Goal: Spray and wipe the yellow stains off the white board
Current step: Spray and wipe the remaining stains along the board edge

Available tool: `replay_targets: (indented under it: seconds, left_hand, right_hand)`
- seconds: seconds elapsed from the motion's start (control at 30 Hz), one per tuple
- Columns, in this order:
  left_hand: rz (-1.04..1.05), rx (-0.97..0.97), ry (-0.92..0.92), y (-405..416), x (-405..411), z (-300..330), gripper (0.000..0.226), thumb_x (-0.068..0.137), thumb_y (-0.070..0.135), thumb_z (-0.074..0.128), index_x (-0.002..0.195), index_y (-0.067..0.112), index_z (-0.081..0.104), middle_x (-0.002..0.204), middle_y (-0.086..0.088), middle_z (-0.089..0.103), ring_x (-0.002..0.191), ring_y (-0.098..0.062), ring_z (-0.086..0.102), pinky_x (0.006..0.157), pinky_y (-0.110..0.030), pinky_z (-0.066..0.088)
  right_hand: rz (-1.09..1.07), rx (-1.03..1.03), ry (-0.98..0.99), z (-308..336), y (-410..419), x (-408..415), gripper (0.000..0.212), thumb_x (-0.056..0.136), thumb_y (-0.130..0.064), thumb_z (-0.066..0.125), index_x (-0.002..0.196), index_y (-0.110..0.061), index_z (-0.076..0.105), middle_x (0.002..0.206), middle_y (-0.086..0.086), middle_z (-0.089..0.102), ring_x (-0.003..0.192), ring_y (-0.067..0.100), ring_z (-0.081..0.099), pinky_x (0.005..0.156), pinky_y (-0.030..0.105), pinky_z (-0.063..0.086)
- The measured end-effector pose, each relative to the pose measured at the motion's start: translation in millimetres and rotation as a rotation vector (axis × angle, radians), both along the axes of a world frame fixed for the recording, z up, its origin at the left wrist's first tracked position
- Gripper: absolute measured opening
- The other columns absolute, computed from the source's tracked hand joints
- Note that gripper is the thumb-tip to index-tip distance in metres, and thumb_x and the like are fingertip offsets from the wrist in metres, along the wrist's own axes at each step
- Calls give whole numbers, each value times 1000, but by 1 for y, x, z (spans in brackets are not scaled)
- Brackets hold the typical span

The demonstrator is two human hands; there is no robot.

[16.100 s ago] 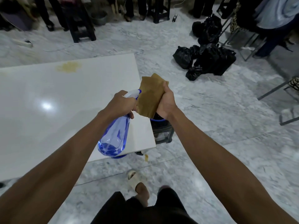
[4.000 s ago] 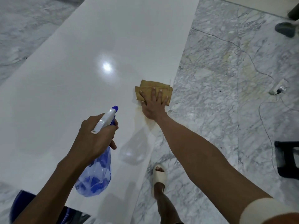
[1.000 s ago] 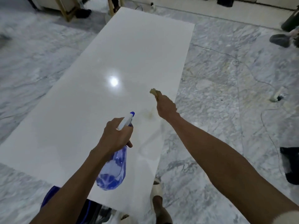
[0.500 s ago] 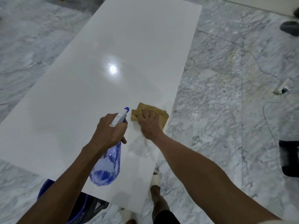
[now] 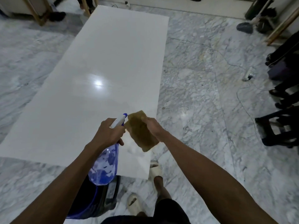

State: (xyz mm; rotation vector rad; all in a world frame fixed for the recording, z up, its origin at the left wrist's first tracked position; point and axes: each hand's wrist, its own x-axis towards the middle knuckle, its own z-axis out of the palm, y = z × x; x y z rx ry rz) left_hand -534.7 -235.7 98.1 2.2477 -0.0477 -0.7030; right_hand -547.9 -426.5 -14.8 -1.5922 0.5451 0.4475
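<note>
Marble floor (image 5: 202,97) surrounds the white board (image 5: 105,75). Above its near corner, the left hand (image 5: 108,135) grips the blue spray bottle (image 5: 103,165); the right hand (image 5: 153,128) holds the brown cloth (image 5: 140,133) lifted. A cable (image 5: 242,101) and black stool (image 5: 279,126) sit right.

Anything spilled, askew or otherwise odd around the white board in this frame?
Nothing stands out. The white board lies flat and looks free of yellow stains; only a light's glare shows on it. The left hand holds the spray bottle, and the right hand holds the brown cloth lifted off the board.
</note>
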Motion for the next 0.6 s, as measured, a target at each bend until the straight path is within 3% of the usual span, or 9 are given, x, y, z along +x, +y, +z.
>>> replay_targets:
  seconds: [0.1, 0.17, 0.3, 0.43, 0.6]
  left_hand:
    - [-50, 8, -5, -12, -5, 13, 22, 104, 15, 51, 103, -2, 65, 101, -26, 72, 58, -31, 68, 65, -32, 54]
    - [-72, -23, -26, -25, -5, 24, 28, 103, 17, 48, 100, -4, 65, 99, -26, 72, 49, -27, 68, 63, -32, 54]
    - [-111, -76, -45, -58, 1, 42, 32, 98, 32, 50, 79, 8, 61, 88, -17, 73, 41, -20, 67, 62, -31, 54]
    - [-88, -59, -43, -96, 20, 43, 29, 104, 22, 49, 79, 8, 54, 69, -12, 61, 39, -18, 64, 52, -24, 50]
    - [-98, -116, -25, -165, 59, 50, 29, 102, 23, 50, 79, 6, 53, 74, -19, 52, 34, -18, 62, 55, -28, 48]
  right_hand:
    - [-288, 472, -4, 32, -19, -19, 48, 106, -45, 38, 124, -10, 67, 117, 9, 73, 109, 28, 67, 94, 43, 53]
    - [-351, 591, -90, 48, -31, -25, 54, 107, -48, 35, 133, -8, 62, 127, 13, 69, 116, 30, 65, 95, 44, 53]
    - [-430, 687, -201, 75, -52, -17, 61, 107, -51, 28, 136, -7, 59, 128, 14, 68, 111, 27, 68, 92, 41, 56]
    - [-489, 692, -230, 86, -88, 4, 60, 106, -52, 30, 129, -7, 63, 125, 13, 68, 111, 25, 68, 93, 39, 55]
    - [-493, 637, -223, 89, -157, 50, 58, 106, -53, 32, 124, -9, 66, 121, 12, 71, 108, 25, 68, 95, 40, 54]
